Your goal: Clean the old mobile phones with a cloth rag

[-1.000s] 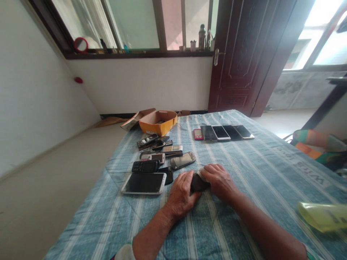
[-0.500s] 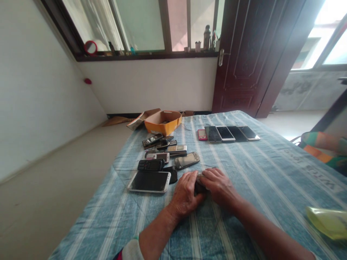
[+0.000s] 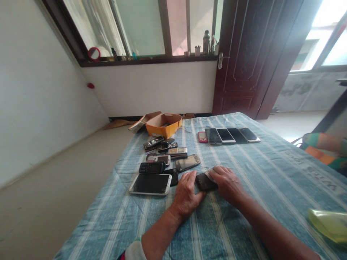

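Note:
A small dark phone (image 3: 204, 181) lies on the blue striped tablecloth (image 3: 260, 169) between my hands. My left hand (image 3: 187, 193) steadies its left side, thumb against its near edge. On the phone's right end rests my right hand (image 3: 227, 182), fingers closed over a small pale cloth (image 3: 210, 174) pressed on it. Left of my hands lies a pile of old phones: a large white smartphone (image 3: 150, 183), a black keypad phone (image 3: 151, 167), a dark touchscreen phone (image 3: 187, 162) and several others.
A row of phones (image 3: 229, 135), one red and several flat smartphones, lies at the far middle of the table. An orange cardboard box (image 3: 163, 124) sits at the far left corner. A yellow-green plastic item (image 3: 329, 224) lies near right. The table's left edge drops to bare floor.
My right hand has slid right along the dark phone, uncovering more of it. The view has shifted slightly, so everything sits a little further right.

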A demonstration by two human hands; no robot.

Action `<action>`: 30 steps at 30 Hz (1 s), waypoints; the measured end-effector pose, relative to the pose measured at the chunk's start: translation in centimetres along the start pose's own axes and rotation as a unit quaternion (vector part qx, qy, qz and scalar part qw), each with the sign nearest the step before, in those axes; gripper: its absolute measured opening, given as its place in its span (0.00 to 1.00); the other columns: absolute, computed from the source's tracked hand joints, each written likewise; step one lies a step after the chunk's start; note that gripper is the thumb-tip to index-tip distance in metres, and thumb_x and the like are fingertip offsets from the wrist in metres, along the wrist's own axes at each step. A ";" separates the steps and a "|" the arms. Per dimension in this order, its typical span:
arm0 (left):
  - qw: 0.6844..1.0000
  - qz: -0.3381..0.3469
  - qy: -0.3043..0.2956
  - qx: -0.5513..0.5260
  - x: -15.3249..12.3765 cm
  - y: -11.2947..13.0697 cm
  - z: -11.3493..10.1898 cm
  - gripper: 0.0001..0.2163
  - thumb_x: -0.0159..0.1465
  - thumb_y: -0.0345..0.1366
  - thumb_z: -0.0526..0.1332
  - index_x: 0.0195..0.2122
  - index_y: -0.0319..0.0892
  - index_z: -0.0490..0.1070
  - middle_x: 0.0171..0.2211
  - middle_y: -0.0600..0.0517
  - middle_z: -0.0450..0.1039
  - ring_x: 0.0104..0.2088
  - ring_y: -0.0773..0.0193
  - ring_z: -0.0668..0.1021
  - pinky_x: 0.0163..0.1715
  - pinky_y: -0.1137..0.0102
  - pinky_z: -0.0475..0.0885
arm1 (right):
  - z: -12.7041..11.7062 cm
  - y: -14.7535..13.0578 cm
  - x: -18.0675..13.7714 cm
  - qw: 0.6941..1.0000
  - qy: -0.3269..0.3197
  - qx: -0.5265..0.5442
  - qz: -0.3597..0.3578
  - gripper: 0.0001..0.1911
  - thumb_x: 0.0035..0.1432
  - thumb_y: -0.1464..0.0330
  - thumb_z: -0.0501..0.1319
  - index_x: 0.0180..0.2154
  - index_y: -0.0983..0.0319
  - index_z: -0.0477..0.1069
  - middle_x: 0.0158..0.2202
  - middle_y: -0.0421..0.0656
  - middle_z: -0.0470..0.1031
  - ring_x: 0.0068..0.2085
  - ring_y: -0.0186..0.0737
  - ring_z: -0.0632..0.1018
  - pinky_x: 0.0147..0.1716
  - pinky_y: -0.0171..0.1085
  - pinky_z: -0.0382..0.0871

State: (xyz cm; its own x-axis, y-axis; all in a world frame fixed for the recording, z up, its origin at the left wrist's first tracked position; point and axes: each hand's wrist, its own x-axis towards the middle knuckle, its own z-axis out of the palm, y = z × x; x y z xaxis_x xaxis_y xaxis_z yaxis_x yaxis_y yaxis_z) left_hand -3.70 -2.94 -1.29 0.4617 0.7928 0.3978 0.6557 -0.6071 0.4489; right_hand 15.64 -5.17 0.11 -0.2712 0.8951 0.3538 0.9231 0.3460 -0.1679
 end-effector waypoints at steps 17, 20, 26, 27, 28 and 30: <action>0.999 0.023 -0.016 0.031 3.3 0.7 1.4 0.21 0.53 0.31 0.65 0.49 0.36 0.67 0.43 0.43 0.74 0.46 0.49 0.74 0.49 0.55 0.72 | -0.8 -0.8 0.3 0.991 -0.007 0.133 0.006 0.10 0.55 0.73 0.58 0.39 0.62 0.74 0.51 0.48 0.70 0.50 0.43 0.70 0.52 0.39 0.63; 0.999 0.039 -0.021 0.025 3.2 0.7 1.1 0.17 0.55 0.33 0.65 0.46 0.37 0.69 0.42 0.44 0.74 0.45 0.49 0.75 0.48 0.55 0.72 | -0.5 -0.6 0.5 0.991 0.001 0.132 0.010 0.10 0.62 0.72 0.53 0.38 0.61 0.74 0.48 0.47 0.71 0.48 0.41 0.71 0.51 0.39 0.64; 0.999 0.039 -0.028 0.014 3.1 0.7 0.9 0.20 0.52 0.32 0.68 0.46 0.39 0.68 0.44 0.45 0.74 0.46 0.49 0.74 0.49 0.55 0.72 | 0.5 -0.1 0.6 0.994 0.026 0.107 -0.014 0.14 0.61 0.78 0.53 0.43 0.61 0.73 0.46 0.45 0.73 0.48 0.41 0.71 0.49 0.39 0.62; 0.999 0.038 -0.027 0.013 3.0 0.7 1.0 0.20 0.52 0.32 0.68 0.46 0.39 0.68 0.44 0.45 0.74 0.47 0.49 0.74 0.49 0.55 0.71 | 0.6 0.0 0.5 0.995 0.025 0.101 -0.011 0.13 0.60 0.78 0.54 0.42 0.61 0.73 0.45 0.45 0.74 0.47 0.41 0.71 0.47 0.39 0.62; 0.999 0.037 -0.027 0.011 3.0 0.7 1.0 0.20 0.52 0.32 0.68 0.46 0.39 0.68 0.44 0.45 0.74 0.47 0.49 0.74 0.49 0.55 0.71 | 0.5 0.0 0.5 0.995 0.024 0.092 -0.006 0.13 0.60 0.78 0.54 0.40 0.61 0.73 0.43 0.44 0.74 0.46 0.41 0.71 0.46 0.39 0.62; 0.999 0.037 -0.028 0.009 3.0 0.7 1.1 0.19 0.52 0.31 0.68 0.45 0.39 0.68 0.44 0.45 0.74 0.47 0.48 0.74 0.49 0.55 0.71 | 0.4 0.1 0.5 0.997 0.019 0.070 0.007 0.11 0.60 0.79 0.55 0.37 0.61 0.74 0.40 0.43 0.74 0.44 0.42 0.71 0.43 0.39 0.62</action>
State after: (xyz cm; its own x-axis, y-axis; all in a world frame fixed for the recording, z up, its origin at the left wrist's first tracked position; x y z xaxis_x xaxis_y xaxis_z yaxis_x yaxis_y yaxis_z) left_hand -1.20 -0.88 -0.64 0.5411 0.7481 0.3840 0.6293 -0.6632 0.4052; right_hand 15.51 -4.57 -0.15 -0.2461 0.8896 0.3848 0.8783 0.3725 -0.2996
